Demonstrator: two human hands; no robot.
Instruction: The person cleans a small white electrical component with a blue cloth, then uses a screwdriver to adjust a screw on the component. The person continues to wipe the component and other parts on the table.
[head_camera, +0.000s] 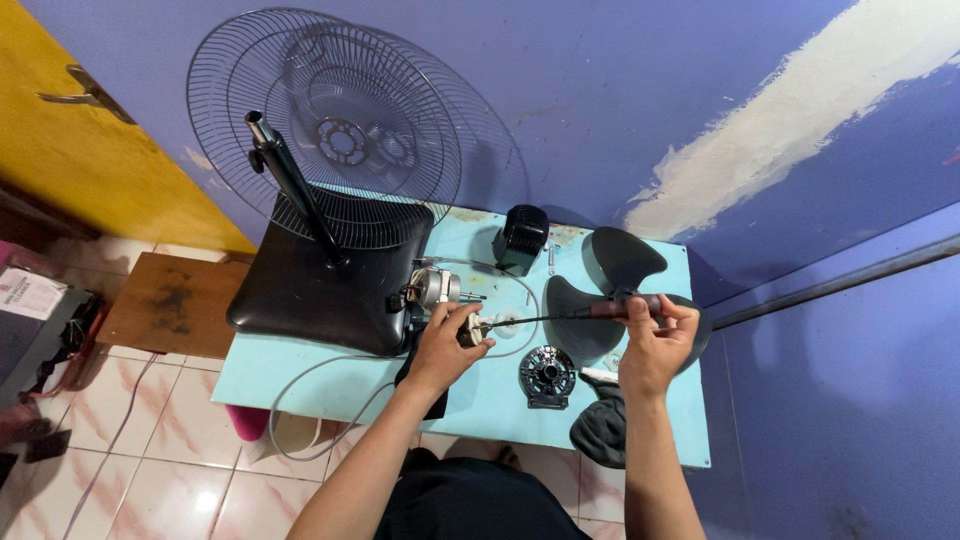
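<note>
Here, right hand (655, 340) fingers clenched on dark-handled screwdriver (560, 315), left hand (445, 345) fingers gripping small white part (474, 328), metal motor (432, 288) beside.

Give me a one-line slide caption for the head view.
Left hand steadies a small white part by the fan motor while the right hand works a long screwdriver on it.

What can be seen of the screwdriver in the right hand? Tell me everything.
The screwdriver has a dark reddish handle and a long, thin dark metal shaft. It lies nearly level above the light blue table, handle to the right, tip pointing left. The right hand grips the handle from below. The tip meets a small white part held by the left hand, beside the fan motor. Behind the shaft sits the grey fan blade.
</note>
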